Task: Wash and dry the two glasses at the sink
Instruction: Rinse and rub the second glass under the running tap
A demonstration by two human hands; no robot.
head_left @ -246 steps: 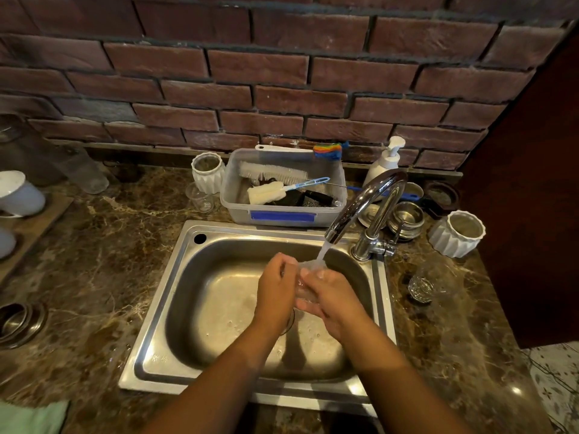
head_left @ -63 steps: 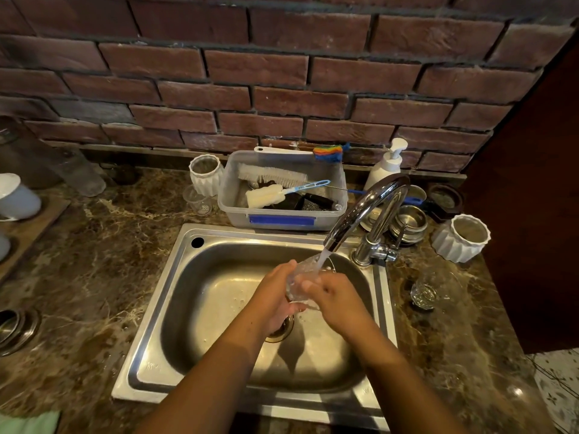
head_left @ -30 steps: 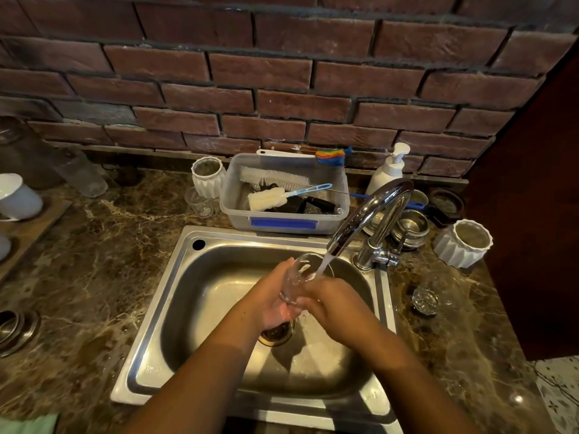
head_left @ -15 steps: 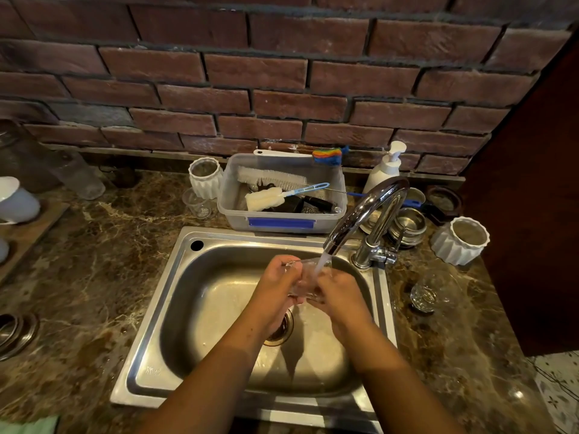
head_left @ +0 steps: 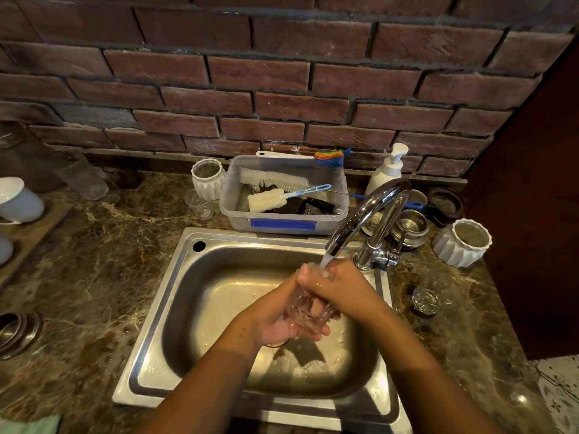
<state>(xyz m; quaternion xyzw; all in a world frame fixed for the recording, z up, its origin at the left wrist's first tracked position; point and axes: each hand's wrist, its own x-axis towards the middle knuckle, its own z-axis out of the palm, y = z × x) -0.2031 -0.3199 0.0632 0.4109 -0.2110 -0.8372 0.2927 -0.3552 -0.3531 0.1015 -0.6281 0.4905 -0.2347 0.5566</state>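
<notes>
Over the steel sink I hold a clear glass under the water running from the chrome tap. My left hand cups the glass from below and the left. My right hand covers its upper part, with fingers showing through the glass wall. The stream lands on my right hand at the rim. A second clear glass stands on the marble counter right of the sink.
Behind the sink sits a plastic tub with brushes, a soap pump bottle, two white ribbed cups, a small glass and steel bowls. A green cloth lies at the bottom left. Dark cabinet at right.
The glass has tipped and dropped lower in my hands; my right hand has moved over its top and into it, under the stream. The second glass has stayed in place.
</notes>
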